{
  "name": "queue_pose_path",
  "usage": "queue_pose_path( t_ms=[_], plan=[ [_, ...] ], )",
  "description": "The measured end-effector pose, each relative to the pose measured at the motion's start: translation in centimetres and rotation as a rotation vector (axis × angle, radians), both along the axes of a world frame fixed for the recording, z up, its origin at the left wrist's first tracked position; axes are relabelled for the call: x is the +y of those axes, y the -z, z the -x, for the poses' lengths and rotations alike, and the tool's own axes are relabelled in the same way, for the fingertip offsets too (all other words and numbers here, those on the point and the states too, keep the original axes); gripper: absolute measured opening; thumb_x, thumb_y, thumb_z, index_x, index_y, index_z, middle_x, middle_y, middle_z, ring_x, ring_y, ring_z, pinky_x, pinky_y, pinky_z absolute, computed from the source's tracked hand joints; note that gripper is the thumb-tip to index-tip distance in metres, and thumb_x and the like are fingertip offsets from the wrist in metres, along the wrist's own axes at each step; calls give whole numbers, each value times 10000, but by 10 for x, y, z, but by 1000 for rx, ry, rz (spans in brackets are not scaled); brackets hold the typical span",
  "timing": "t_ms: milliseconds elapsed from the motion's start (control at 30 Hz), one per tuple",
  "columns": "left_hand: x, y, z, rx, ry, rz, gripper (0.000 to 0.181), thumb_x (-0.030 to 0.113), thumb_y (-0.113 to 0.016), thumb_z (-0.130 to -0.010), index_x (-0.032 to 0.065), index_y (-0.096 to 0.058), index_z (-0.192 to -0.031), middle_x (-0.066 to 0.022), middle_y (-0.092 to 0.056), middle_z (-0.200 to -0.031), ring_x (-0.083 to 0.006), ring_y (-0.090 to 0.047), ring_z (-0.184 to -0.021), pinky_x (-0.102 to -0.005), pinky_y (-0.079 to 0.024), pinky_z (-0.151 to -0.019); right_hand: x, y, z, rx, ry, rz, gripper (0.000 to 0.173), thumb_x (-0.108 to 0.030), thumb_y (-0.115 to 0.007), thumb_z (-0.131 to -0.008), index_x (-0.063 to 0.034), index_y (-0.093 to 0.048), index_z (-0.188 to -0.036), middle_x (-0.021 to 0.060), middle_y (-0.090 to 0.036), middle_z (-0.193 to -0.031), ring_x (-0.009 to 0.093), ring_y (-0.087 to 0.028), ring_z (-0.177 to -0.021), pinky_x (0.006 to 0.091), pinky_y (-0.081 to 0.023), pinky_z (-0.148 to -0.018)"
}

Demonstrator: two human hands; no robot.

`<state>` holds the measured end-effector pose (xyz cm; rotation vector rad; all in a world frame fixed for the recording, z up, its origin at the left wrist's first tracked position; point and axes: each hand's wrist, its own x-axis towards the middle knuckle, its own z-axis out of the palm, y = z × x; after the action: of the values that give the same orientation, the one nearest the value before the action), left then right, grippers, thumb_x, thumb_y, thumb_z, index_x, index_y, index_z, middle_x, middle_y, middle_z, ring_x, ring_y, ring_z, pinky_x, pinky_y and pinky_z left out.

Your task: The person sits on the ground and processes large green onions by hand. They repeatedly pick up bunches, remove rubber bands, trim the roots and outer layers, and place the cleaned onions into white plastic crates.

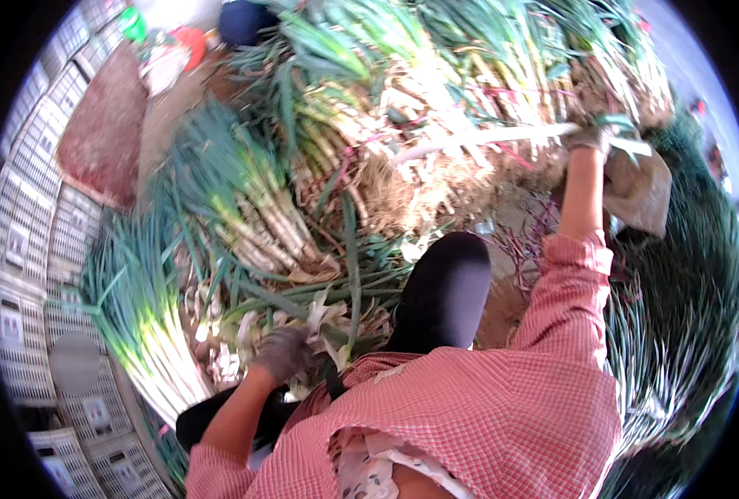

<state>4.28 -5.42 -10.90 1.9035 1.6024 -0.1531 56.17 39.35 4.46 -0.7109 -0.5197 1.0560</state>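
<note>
My right hand (591, 140), gloved and reaching far out to the right, is closed around a long white leek or large green onion stalk (494, 134). The stalk lies almost level, its white part stretching leftward over the roots of the bundled onions (407, 181). Low and close to my left knee, my left hand (285, 352) wears a greyish glove and is blurred. It is over stripped outer leaves (332, 312); whether its fingers hold any is unclear. Left of it leans a bunch of cleaned onions (157, 337) with white stalks and green tops.
Another onion bunch (269, 224) lies ahead of my left hand. Stacked pale plastic crates (17, 249) line the left side, beside a reddish-brown board (104, 131). Pink ties (535, 234) lie near a beige sack-like item (641, 190). Many more onions (669, 312) fill the right.
</note>
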Motion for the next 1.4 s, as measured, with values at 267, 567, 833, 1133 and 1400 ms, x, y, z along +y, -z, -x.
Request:
queue_pose_path(
  t_ms=[267, 567, 833, 1133, 1400],
  plan=[
    [41, -97, -8, 247, -38, -838, 570, 416, -621, -732, 131, -479, -1205, -128, -391, -1294, -285, -403, -1161, -362, -465, -768, 33, 29, 61, -151, -167, -23, 528, -564, -356, -845, -50, -467, -799, 29, -407, -553, 192, -400, -475, 418, -457, -657],
    [4, -80, 129, -875, -738, -499, 418, 170, -559, -816, 39, -456, -1199, -87, -595, -772, -160, -594, -698, -318, -489, -634, 94, 12, 316, -212, -461, 81, 503, -542, -379, -837, -51, -481, -815, 40, -436, -589, 204, -426, -519, 419, -453, -691],
    [-31, -76, 122, -1148, -648, -174, 339, 369, -552, -848, 70, -571, -1007, -12, -525, -711, -80, -519, -625, -220, -449, -546, 113, -4, 375, -250, -572, 89, 481, -523, -400, -830, -51, -494, -829, 51, -461, -622, 214, -449, -558, 419, -449, -722],
    [-11, -44, 115, -164, -536, -614, 748, 471, -643, -700, -30, -433, -1215, -219, -575, -1040, -323, -558, -990, -414, -424, -867, 121, -38, 316, -289, -406, -9, 458, -501, -423, -822, -52, -508, -845, 62, -490, -658, 226, -474, -603, 420, -445, -757],
    [-31, -1, 166, -328, -848, -793, 446, 252, -562, -810, 161, -462, -1235, -158, -579, -990, -293, -596, -815, -384, -477, -733, -18, -1, 513, -183, -720, -59, 439, -482, -443, -815, -52, -520, -859, 72, -515, -691, 237, -497, -642, 420, -442, -788]
  ],
)
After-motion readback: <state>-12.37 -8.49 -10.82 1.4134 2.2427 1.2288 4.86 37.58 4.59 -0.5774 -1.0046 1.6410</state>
